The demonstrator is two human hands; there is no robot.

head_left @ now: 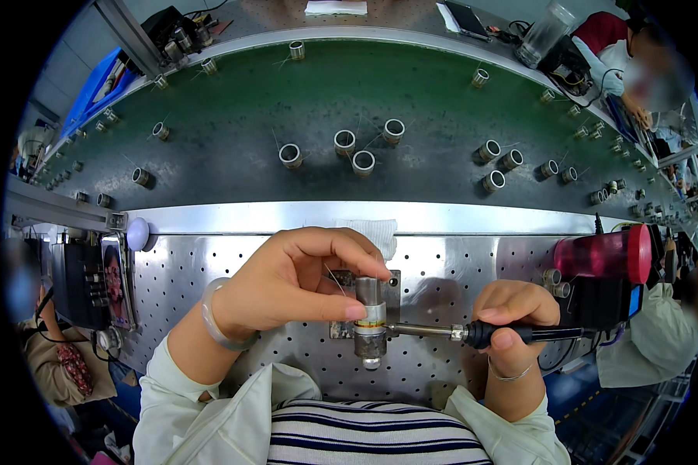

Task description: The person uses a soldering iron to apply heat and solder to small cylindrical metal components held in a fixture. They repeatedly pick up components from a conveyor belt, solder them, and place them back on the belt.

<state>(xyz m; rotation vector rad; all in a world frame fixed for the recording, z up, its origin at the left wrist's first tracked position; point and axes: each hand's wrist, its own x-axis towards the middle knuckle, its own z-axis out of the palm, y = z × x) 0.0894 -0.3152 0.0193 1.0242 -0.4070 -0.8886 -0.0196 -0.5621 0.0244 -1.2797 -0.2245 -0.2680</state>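
While the left hand [287, 271] held the silver yellow-banded metal cylinder [370, 316] between thumb and finger, its long axis seemingly near to far, the right hand [520, 304] (apart, on the right) clasped the black-handled metal-shafted iron [428, 331] reaching leftward to it

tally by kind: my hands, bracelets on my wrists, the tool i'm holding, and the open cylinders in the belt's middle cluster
Hands: 2, left hand and right hand
Bracelets: 2
Tool: 1
Open cylinders: 4
Total: 9
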